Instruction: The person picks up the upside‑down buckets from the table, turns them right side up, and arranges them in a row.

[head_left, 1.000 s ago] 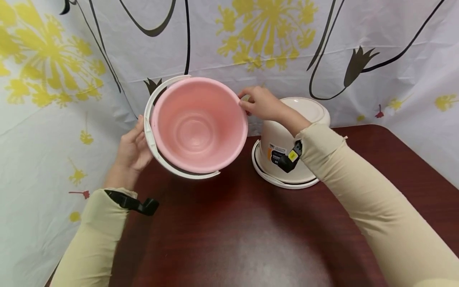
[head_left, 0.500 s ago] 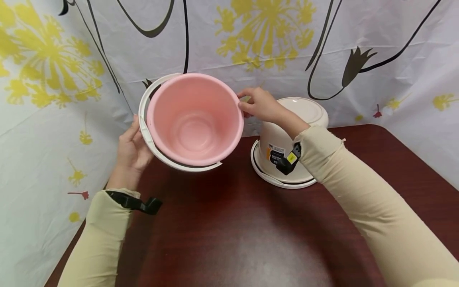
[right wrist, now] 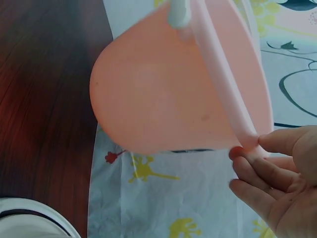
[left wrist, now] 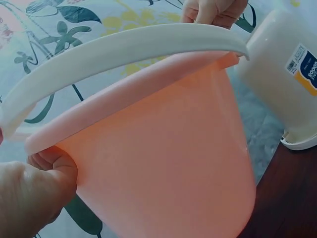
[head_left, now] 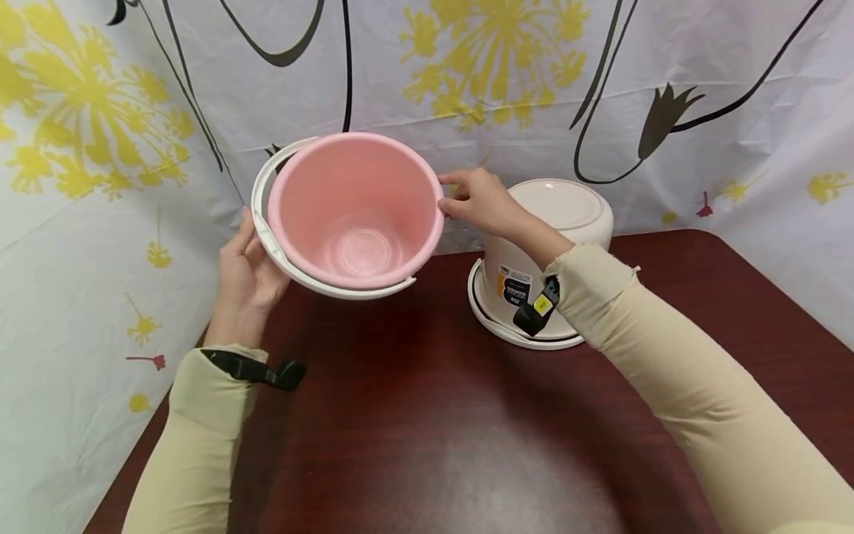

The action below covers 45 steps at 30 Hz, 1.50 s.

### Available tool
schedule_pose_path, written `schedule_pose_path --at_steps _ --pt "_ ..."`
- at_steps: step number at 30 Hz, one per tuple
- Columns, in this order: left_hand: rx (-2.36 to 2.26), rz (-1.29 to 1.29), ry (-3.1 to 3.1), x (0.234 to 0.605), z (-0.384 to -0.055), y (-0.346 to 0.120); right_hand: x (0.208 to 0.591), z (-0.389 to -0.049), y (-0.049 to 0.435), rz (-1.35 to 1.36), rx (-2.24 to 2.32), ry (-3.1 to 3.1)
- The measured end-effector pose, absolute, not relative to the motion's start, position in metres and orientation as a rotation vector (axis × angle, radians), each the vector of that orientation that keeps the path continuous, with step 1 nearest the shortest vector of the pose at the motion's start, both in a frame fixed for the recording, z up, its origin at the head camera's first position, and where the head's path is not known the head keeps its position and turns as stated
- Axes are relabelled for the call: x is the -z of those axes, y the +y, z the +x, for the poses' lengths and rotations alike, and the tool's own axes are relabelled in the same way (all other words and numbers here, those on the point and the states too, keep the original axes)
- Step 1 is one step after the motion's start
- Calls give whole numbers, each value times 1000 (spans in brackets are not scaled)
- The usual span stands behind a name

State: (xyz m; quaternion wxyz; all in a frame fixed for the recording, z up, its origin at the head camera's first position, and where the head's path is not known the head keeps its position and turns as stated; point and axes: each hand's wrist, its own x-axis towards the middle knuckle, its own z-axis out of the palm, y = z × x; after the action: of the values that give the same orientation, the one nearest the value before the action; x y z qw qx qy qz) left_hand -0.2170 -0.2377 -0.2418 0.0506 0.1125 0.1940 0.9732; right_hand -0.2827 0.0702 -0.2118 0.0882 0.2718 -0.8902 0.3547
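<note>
A pink bucket (head_left: 360, 208) with a white handle (head_left: 293, 271) is held up over the table, its mouth tilted toward the head camera and nothing inside it. My left hand (head_left: 250, 278) grips the rim on the left side; in the left wrist view, the fingers (left wrist: 54, 166) curl beneath the rim by the handle. On the opposite side my right hand (head_left: 483, 200) pinches the rim between thumb and fingers, as the right wrist view (right wrist: 277, 173) shows. The handle hangs along the bucket's left and lower side.
An upside-down cream bucket (head_left: 500, 252) with a label (head_left: 515, 288) stands on the dark red table (head_left: 427, 430), partly behind my right forearm. Its white handle (head_left: 527, 340) lies around its base. A flowered white curtain (head_left: 387, 81) borders the table at the back and left.
The pink bucket has moved slightly left and up, and its mouth has tipped so more of the inner back wall shows. Both hands keep their hold. The cream bucket has stayed put.
</note>
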Motion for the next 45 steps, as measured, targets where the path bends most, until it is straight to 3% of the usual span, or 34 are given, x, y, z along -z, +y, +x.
schedule_pose_path --at_steps 13,25,45 --pt "-2918 79 626 249 -227 -245 215 -284 62 611 -1191 -2616" --pt "-2931 -199 511 255 -231 -242 222 -289 58 608 -1182 -2661" --pt "-2933 -424 481 264 -236 -231 236 -293 61 622 -1049 -2782"
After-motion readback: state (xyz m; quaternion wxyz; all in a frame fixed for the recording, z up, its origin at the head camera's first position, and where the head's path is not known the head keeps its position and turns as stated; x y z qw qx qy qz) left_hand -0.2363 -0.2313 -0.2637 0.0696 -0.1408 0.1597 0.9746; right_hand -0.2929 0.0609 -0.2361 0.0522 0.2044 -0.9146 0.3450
